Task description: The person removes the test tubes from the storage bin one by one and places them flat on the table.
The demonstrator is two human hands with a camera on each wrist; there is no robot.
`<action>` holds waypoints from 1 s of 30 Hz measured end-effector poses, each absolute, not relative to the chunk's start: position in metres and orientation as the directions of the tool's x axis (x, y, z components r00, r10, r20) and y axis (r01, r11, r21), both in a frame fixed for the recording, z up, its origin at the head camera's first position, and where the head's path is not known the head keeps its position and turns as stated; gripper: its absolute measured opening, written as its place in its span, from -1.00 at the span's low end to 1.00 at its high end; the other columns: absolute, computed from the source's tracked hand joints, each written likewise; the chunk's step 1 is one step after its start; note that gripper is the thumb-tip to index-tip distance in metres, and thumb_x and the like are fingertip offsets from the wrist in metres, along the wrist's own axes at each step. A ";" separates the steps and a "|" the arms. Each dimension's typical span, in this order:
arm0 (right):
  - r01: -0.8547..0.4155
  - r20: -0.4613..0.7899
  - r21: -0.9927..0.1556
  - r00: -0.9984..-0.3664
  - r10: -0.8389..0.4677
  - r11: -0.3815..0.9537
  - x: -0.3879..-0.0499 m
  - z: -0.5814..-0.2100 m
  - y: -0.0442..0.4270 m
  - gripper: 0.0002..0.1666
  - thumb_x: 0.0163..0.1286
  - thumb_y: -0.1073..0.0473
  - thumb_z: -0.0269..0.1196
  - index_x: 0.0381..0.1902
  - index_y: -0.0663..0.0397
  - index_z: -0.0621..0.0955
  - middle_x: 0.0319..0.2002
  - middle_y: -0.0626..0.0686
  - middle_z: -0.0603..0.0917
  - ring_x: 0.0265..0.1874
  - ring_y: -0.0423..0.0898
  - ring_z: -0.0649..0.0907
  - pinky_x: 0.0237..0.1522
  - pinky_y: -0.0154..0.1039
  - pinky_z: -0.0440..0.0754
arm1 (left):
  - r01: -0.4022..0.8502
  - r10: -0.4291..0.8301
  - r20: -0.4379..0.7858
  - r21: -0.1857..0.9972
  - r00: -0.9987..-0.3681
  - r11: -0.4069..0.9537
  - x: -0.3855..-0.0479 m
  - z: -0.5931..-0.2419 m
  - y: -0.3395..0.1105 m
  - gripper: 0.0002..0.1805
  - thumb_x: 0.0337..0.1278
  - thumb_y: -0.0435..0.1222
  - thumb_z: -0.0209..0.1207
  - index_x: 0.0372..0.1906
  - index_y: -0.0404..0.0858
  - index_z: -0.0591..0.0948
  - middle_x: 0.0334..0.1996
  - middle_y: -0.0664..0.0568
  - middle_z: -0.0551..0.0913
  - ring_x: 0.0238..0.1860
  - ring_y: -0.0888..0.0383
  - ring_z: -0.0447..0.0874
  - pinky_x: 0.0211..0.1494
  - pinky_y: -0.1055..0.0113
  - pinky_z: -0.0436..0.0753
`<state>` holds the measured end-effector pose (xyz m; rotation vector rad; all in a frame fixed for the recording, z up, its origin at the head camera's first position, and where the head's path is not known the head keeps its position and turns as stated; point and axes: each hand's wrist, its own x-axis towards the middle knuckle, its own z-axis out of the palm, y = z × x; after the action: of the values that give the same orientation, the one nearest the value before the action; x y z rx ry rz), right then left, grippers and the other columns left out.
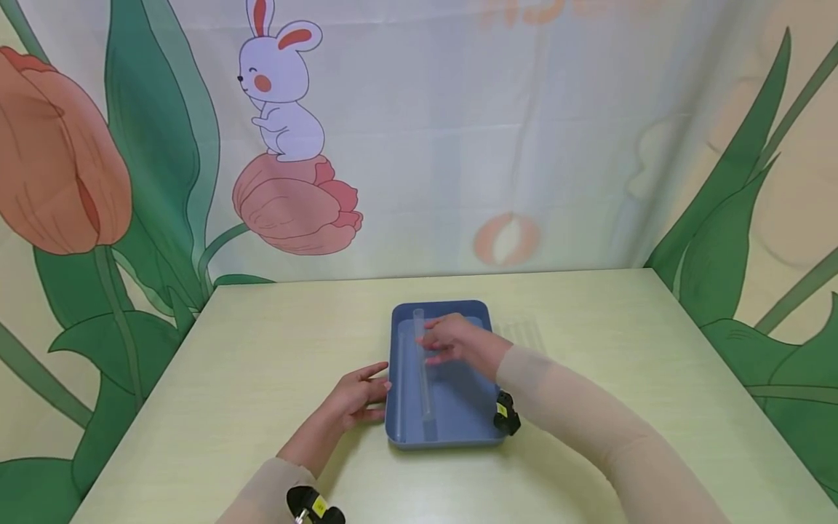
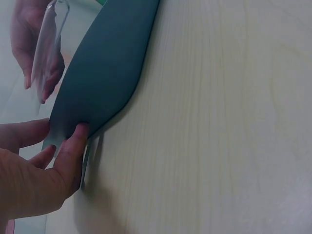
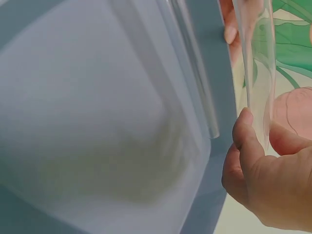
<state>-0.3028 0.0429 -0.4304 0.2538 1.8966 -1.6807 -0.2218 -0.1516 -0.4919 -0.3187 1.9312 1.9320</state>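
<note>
A blue rectangular tray (image 1: pixel 458 426) lies on the table. My left hand (image 1: pixel 358 397) is at the tray's left side, its thumb against the outer wall and fingertips at the rim, as the left wrist view shows. Over the tray, my right hand (image 1: pixel 452 338) holds a long clear tube (image 1: pixel 423 378) between thumb and fingers near its far end. That tube and the pinching fingers (image 3: pixel 243 129) appear close up in the right wrist view. A second clear tube (image 3: pixel 202 92) lies inside the tray along its left wall.
Several clear tubes (image 1: pixel 520 335) lie on the pale wooden table (image 1: pixel 275 342) to the right of the tray, partly hidden by the right forearm. A printed curtain (image 1: pixel 425 145) hangs behind the table's far edge.
</note>
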 end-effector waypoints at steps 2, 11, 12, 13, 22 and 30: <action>0.499 -0.534 -0.845 -0.811 -0.238 0.193 -0.302 -0.426 0.047 -0.31 0.42 0.50 0.15 0.49 0.23 0.37 0.37 0.28 0.57 -0.12 -0.07 0.62 0.08 -0.04 0.75 | -0.427 0.105 -0.427 0.904 -0.898 0.025 -0.221 -0.492 -0.152 -0.38 0.43 -0.45 0.08 0.54 -0.35 0.30 0.44 -0.38 0.41 -0.02 0.13 0.72 -0.11 0.17 0.77; 0.470 -0.507 -0.861 -0.817 -0.274 0.192 -0.302 -0.414 0.070 -0.32 0.52 0.41 0.11 0.56 0.19 0.28 0.46 0.28 0.45 0.47 0.16 0.42 0.34 0.04 0.59 | -0.422 0.114 -0.422 0.906 -0.899 0.028 -0.221 -0.491 -0.152 -0.37 0.42 -0.45 0.08 0.54 -0.35 0.28 0.44 -0.39 0.40 -0.02 0.13 0.72 -0.13 0.21 0.76; 0.462 -0.501 -0.865 -0.820 -0.277 0.196 -0.301 -0.413 0.073 -0.32 0.53 0.40 0.10 0.56 0.19 0.27 0.47 0.28 0.44 0.48 0.17 0.41 0.35 0.04 0.58 | -0.423 0.114 -0.424 0.906 -0.899 0.027 -0.221 -0.491 -0.152 -0.37 0.42 -0.45 0.08 0.54 -0.34 0.29 0.45 -0.38 0.40 -0.02 0.13 0.72 -0.13 0.21 0.76; 0.455 -0.496 -0.868 -0.823 -0.278 0.200 -0.301 -0.412 0.076 -0.32 0.54 0.40 0.10 0.57 0.19 0.27 0.47 0.28 0.43 0.48 0.17 0.41 0.36 0.03 0.58 | -0.424 0.115 -0.424 0.905 -0.899 0.027 -0.221 -0.491 -0.152 -0.37 0.42 -0.45 0.08 0.54 -0.34 0.29 0.45 -0.38 0.40 -0.01 0.13 0.72 -0.12 0.20 0.76; 0.400 -0.451 -0.890 -0.840 -0.302 0.218 -0.300 -0.407 0.110 -0.32 0.59 0.32 0.06 0.60 0.21 0.19 0.54 0.30 0.31 0.51 0.20 0.35 0.34 -0.02 0.59 | -0.425 0.111 -0.425 0.905 -0.899 0.026 -0.220 -0.491 -0.151 -0.37 0.41 -0.45 0.10 0.54 -0.33 0.30 0.44 -0.38 0.41 -0.04 0.14 0.73 -0.13 0.20 0.77; 0.356 -0.419 -0.902 -0.858 -0.296 0.244 -0.297 -0.402 0.142 -0.31 0.62 0.26 0.04 0.61 0.24 0.14 0.57 0.34 0.25 0.54 0.21 0.32 0.17 -0.19 0.69 | -0.427 0.104 -0.427 0.904 -0.898 0.023 -0.219 -0.492 -0.151 -0.36 0.40 -0.45 0.10 0.54 -0.32 0.31 0.44 -0.39 0.41 -0.01 0.11 0.72 -0.06 0.13 0.78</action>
<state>-0.2967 0.1422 -0.4022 0.0545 2.0066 -1.6594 -0.2195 -0.1513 -0.4915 -0.3297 1.9332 1.9335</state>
